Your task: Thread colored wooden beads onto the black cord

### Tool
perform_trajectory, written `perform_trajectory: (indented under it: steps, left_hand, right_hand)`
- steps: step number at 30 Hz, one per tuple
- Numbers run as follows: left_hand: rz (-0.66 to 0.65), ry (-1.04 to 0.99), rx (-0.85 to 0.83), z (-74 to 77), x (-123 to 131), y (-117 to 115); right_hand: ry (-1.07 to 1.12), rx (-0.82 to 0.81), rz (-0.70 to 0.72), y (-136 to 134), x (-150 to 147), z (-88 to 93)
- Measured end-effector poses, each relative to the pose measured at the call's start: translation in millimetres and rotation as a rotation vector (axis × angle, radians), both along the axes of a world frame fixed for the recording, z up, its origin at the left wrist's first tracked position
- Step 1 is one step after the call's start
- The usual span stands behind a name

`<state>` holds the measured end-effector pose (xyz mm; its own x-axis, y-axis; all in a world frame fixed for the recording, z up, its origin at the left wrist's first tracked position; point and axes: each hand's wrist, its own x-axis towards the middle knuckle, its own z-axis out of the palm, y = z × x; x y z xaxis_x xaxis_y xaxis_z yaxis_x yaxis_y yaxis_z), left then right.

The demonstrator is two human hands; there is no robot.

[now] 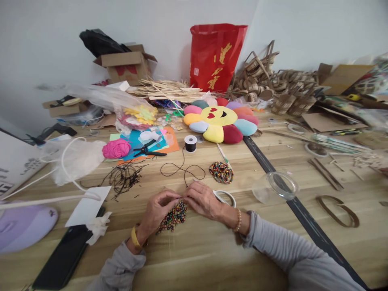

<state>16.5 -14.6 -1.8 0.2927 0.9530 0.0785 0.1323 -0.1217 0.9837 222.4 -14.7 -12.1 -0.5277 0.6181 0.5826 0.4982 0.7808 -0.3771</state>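
Observation:
My left hand [158,209] and my right hand [203,200] meet at their fingertips over the wooden table [212,250]. Both pinch a thin black cord [182,171] that loops back to a black spool [190,143]. A beaded piece of many colours [175,216] hangs under my left hand and lies on the table. A loose pile of coloured beads [221,172] sits just beyond my right hand. A roll of tape [226,197] lies beside my right wrist.
A clear plastic container [275,186] lies on its side at right. A flower cushion [220,119], a red bag [216,54], scissors [148,152], pink yarn [116,148], black cord scraps [123,178], a phone [65,254] and cardboard pieces [287,95] crowd the table.

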Motion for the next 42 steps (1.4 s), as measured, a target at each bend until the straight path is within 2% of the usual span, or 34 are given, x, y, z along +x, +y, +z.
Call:
perform_trajectory:
  steps: [42]
  left_hand:
    - [-0.028, 0.068, 0.1, -0.3, 0.4, 1.0]
  right_hand:
    - [-0.025, 0.036, 0.041, 0.0, -0.8, 2.2]
